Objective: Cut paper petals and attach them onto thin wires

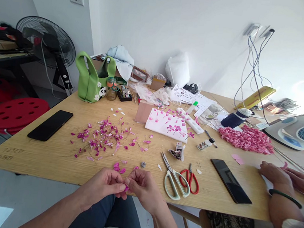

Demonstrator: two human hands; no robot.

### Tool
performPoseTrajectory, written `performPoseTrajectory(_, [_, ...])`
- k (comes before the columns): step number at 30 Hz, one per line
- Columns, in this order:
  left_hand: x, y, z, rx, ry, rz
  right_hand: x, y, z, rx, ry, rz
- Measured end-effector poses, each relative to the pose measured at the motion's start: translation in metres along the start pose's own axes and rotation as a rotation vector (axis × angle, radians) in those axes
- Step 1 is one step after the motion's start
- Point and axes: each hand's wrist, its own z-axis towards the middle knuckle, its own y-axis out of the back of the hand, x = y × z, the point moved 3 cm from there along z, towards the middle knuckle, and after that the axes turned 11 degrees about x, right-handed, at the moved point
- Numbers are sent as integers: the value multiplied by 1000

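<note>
My left hand point(102, 185) and my right hand point(145, 188) meet just above the front edge of the wooden table point(26, 154). Their fingertips pinch a small pink petal-like piece point(126, 188), mostly hidden by my fingers. A few loose pink petals point(116, 166) lie just beyond my hands. Farther back spreads a scattered heap of magenta paper flowers on thin stems point(102, 137). A small grey spool point(143, 164) sits near my right hand.
Cream-handled scissors point(174, 177) and red scissors point(189, 180) lie to the right, near two black phones point(50, 125) point(230, 181). A co-worker's hands point(284, 176) rest at the right beside a pink flower mass point(246, 138). A painted white card point(167, 125) and papers lie behind.
</note>
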Motion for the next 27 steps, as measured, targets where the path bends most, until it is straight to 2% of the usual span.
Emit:
performPoseTrajectory(5, [0, 1, 3, -51, -11, -7, 1, 1, 2, -4, 22, -48])
performPoseTrajectory(9, [-2, 2, 4, -131, -38, -47, 0, 6, 0, -69, 79, -119])
performPoseTrajectory(13, [-2, 1, 6, -158, -51, -62, -9, 9, -2, -82, 68, -70])
performPoseTrajectory(20, [4, 0, 7, -98, -24, -59, -11, 8, 1, -33, 52, -15])
performPoseTrajectory(23, [3, 1, 5, -61, -15, -132, -6, 8, 1, -14, 50, -13])
performPoseTrajectory(27, [0, 0, 3, 8, -69, -270, -3, 10, 0, 4, 39, -10])
